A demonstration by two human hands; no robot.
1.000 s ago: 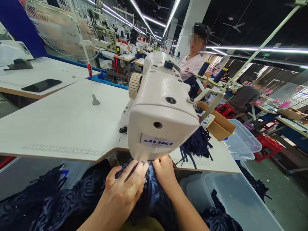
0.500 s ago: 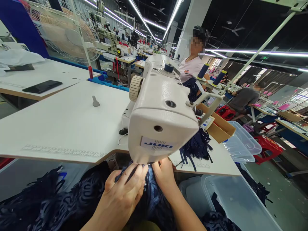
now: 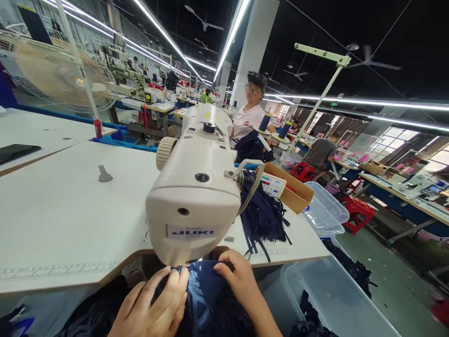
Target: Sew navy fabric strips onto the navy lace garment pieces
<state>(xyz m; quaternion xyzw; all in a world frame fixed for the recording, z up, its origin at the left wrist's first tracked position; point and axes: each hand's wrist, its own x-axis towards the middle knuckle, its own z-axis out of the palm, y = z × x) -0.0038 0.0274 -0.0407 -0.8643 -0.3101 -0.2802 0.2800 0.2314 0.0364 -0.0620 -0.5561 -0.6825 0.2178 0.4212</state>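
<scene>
Phone (image 3: 19,152): is lying flat at my nine o'clock.
Caged fan (image 3: 65,77): is showing at my ten o'clock.
Co-worker (image 3: 249,114): is wearing a pale top (image 3: 242,122) at my one o'clock.
Ceiling fan (image 3: 368,59): is hanging at my two o'clock.
Cardboard box (image 3: 297,200): is sitting open at my three o'clock.
</scene>
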